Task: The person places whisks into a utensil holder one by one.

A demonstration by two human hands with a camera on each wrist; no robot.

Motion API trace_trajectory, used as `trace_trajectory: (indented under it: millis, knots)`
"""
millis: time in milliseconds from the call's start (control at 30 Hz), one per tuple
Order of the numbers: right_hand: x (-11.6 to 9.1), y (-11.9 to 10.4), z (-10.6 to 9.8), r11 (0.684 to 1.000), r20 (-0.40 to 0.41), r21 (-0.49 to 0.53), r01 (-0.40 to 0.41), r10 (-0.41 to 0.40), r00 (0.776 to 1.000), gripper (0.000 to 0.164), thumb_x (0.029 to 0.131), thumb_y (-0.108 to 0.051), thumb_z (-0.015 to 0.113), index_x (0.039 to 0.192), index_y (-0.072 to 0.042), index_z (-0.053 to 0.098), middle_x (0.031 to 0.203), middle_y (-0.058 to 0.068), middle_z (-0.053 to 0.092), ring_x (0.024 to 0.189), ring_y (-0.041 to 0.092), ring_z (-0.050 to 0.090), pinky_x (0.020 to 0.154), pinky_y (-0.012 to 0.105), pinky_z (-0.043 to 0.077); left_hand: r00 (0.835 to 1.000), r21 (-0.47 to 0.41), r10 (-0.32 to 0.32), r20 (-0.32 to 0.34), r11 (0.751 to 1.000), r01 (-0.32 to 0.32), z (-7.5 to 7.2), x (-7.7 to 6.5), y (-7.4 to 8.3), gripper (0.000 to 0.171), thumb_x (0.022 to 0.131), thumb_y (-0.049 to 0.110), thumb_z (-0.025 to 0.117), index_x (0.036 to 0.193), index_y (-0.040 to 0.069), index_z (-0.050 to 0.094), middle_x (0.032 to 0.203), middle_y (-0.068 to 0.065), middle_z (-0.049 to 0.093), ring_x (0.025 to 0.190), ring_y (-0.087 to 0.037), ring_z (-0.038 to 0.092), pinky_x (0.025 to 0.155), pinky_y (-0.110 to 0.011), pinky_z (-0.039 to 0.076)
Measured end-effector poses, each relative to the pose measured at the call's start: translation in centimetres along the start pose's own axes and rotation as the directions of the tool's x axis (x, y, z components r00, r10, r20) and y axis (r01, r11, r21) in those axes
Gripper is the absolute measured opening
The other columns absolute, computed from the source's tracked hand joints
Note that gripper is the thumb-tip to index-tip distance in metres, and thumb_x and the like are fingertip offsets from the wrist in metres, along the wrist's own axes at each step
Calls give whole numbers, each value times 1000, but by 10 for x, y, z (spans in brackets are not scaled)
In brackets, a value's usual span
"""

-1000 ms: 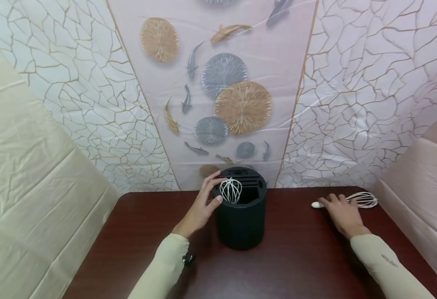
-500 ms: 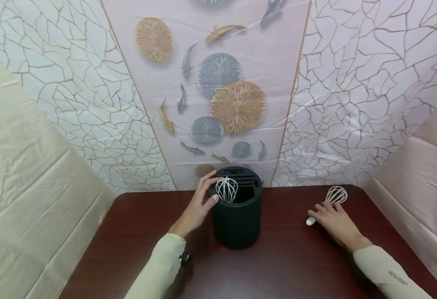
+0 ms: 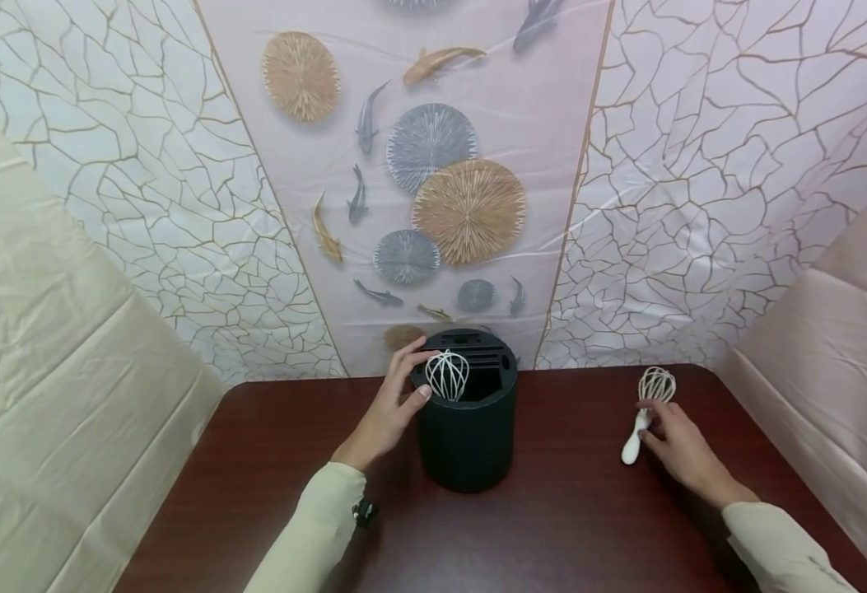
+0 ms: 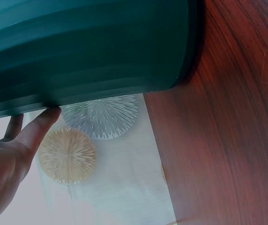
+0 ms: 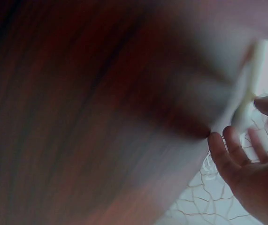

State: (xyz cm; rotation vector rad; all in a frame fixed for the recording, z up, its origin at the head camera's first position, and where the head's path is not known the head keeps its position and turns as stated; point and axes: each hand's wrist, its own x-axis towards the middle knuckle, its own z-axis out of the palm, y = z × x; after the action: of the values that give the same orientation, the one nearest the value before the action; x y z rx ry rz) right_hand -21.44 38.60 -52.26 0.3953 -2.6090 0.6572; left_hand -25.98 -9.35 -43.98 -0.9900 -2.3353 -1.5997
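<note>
A black cylindrical utensil holder stands upright on the table. The wire head of one white whisk shows in its opening; the handle is hidden inside. My left hand rests against the holder's left side, fingers fairly straight and fingertips at the rim; the left wrist view shows fingertips against its wall. On the right, a second white whisk points its wires away and its handle toward me. My right hand holds it where handle meets wires, thumb on one side and fingers on the other.
The dark red-brown wooden table has rounded far corners. Patterned cloth with fish and round shapes hangs right behind it. Beige cloth panels flank both sides. Slots and a divided top show at the holder's back.
The right whisk has turned from lying sideways to pointing away, its handle swinging toward me. My right hand has shifted with it. The left hand and holder stay put, the head view shifting slightly.
</note>
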Motion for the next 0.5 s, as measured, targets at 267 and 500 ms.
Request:
trace_trajectory:
  millis: [267,500]
  knots:
    - [7,-13,-10,777,159,325,-538,516,842,43,105,-13,62,127,18,41,110,36,62,68,16,70,61,32,61,1000,2,1,-14,1000,-1,-1,0,0,50,106,32,55,155,26,49,172,3,23,157,-28,23,112,-69,38]
    - [18,-6,-13,529,334,407,-745,673,660,43,107,-24,56,117,17,47,97,18,65,71,8,68,67,32,63,1000,-17,-17,-3,1000,17,0,0,0,49,107,31,55,156,26,49,173,2,21,157,-29,24,107,-69,43]
